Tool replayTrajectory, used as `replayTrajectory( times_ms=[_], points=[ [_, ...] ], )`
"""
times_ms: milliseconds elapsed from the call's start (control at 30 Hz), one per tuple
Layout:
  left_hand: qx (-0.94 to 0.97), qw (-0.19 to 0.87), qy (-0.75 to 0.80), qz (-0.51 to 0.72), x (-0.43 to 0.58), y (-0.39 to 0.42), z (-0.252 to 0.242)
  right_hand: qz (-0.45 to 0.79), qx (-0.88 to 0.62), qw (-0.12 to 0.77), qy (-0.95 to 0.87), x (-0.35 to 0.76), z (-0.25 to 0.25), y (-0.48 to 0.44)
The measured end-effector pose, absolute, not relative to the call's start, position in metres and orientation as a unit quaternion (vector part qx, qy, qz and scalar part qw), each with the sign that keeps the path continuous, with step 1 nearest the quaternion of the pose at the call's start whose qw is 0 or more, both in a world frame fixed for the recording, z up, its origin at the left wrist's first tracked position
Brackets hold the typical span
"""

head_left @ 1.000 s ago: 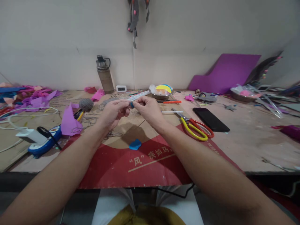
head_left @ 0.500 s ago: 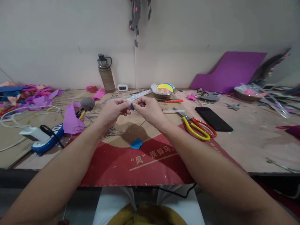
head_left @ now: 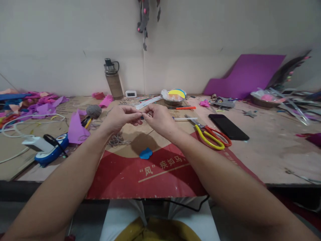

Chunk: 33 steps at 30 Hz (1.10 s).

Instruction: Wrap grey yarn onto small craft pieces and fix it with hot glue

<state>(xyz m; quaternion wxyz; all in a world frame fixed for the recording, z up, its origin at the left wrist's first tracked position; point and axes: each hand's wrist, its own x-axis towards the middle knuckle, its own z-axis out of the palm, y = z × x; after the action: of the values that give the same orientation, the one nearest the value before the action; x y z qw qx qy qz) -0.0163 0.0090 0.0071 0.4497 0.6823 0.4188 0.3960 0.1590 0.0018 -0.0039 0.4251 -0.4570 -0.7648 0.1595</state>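
My left hand and my right hand meet above the middle of the table, fingertips touching. Between their pinched thumbs and fingers is a small dark blue piece, mostly covered, so its exact kind does not show. Below them a bright blue scalloped cutout lies on the red and brown cardboard. Loose grey yarn lies under my left wrist. Scissors with one yellow and one red handle rest beyond my right forearm.
A phone lies right of the scissors. At the back stand a water bottle, a small white clock and a bowl. To the left are a yarn ball, felt scraps and a blue power strip.
The fingers have closed further over the small dark blue piece, so less of it shows. My left thumb has shifted slightly right, towards my right hand.
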Motion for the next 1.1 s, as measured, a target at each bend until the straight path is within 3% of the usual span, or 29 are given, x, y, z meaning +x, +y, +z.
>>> replayTrajectory(
  times_ms=[433,667,933,1100],
  points=[
    [0.584,0.479,0.46,0.466,-0.009,0.008,0.008,0.247,-0.424,0.476,-0.73,0.156,-0.01,0.005],
    [0.617,0.46,0.445,0.458,-0.006,0.005,0.006,0.205,-0.427,0.47,-0.745,0.156,-0.009,0.003],
    [0.611,0.51,0.428,0.428,-0.008,0.003,0.012,0.17,-0.462,0.448,-0.747,0.158,-0.006,0.003],
    [0.632,0.461,0.449,0.432,-0.008,0.004,0.009,0.17,-0.469,0.434,-0.75,0.156,-0.005,0.002]
  ],
)
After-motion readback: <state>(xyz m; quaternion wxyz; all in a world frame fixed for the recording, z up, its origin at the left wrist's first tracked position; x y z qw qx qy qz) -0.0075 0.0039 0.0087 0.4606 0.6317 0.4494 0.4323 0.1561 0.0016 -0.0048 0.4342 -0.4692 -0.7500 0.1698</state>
